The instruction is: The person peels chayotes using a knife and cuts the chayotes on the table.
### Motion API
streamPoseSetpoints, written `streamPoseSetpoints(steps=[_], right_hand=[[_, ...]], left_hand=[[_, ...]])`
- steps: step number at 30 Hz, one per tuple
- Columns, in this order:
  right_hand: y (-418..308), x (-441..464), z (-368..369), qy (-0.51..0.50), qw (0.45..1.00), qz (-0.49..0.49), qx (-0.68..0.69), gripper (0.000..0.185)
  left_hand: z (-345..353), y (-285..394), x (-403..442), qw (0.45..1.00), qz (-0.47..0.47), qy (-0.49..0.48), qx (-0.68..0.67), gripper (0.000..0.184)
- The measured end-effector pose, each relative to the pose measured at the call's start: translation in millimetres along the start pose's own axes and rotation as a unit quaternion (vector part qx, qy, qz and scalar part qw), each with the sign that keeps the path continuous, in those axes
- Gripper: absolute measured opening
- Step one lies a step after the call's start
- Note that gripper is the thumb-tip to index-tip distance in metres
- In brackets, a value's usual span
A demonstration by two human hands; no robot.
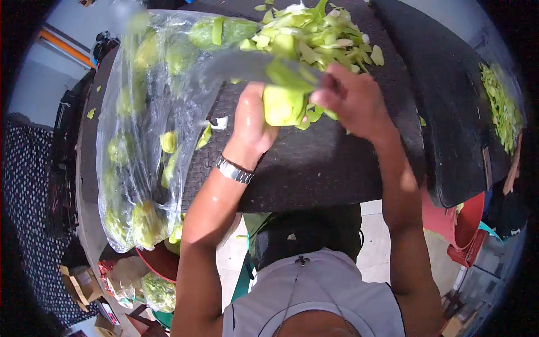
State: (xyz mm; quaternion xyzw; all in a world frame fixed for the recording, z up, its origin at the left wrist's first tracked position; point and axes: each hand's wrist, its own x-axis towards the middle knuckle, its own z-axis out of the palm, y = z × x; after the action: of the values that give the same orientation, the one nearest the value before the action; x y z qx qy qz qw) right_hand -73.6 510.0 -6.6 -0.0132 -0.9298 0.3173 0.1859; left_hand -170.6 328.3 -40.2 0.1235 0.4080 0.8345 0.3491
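My left hand, with a metal watch at its wrist, is closed around a pale green fruit whose skin is cut away in flat facets. I cannot tell the fruit's exact kind. My right hand grips a knife, its handle mostly hidden by the fingers. The wide knife blade is smeared by motion and reaches left above the fruit. A green slice shows against the blade. Just beyond both hands lies a heap of pale green slices and peelings on the dark table.
A clear plastic bag with several green fruits covers the table's left side. On the right, a black board stands by more shreds. A red bucket sits below at right, another red container at lower left.
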Motion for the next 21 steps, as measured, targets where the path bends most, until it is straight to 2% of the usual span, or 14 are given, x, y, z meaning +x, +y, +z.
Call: streamPoseSetpoints(steps=[1, 4, 5, 6, 9, 12, 15, 18, 21], right_hand=[[-3.7, 1.2, 6.1, -0.007, 1.000, -0.011, 0.007, 0.048], [-3.4, 0.9, 14.8, -0.003, 0.999, -0.031, 0.010, 0.050], [0.6, 0.7, 16.0, 0.008, 0.999, -0.033, 0.002, 0.051], [3.9, 2.2, 15.6, 0.019, 0.999, -0.035, -0.007, 0.052], [23.7, 9.9, 1.2, 0.054, 0.998, 0.013, -0.044, 0.056], [42.6, 13.2, -3.1, 0.067, 0.993, 0.024, -0.091, 0.068], [66.1, 22.8, -8.3, 0.096, 0.982, 0.114, -0.113, 0.072], [81.6, 24.8, -17.9, 0.117, 0.968, 0.179, -0.131, 0.075], [66.1, 21.8, -3.8, 0.091, 0.970, 0.218, -0.054, 0.077]], left_hand=[[-3.3, -3.8, 0.2, 1.000, 0.019, 0.016, 0.009, 0.058], [-3.8, -1.9, 1.1, 1.000, 0.006, -0.026, -0.015, 0.055], [0.3, -1.4, -1.6, 1.000, -0.002, 0.014, 0.008, 0.054], [2.9, -1.2, -3.8, 1.000, -0.016, 0.006, -0.002, 0.054], [8.8, 1.9, -8.2, 0.999, -0.037, -0.016, -0.006, 0.055], [16.1, 7.5, -7.6, 0.998, -0.059, -0.020, 0.001, 0.063], [5.4, 7.3, -3.6, 0.990, -0.076, -0.082, -0.085, 0.063], [13.5, 10.7, -6.9, 0.986, -0.069, -0.070, -0.132, 0.066], [11.2, 7.5, 0.8, 0.991, -0.034, 0.028, -0.125, 0.068]])
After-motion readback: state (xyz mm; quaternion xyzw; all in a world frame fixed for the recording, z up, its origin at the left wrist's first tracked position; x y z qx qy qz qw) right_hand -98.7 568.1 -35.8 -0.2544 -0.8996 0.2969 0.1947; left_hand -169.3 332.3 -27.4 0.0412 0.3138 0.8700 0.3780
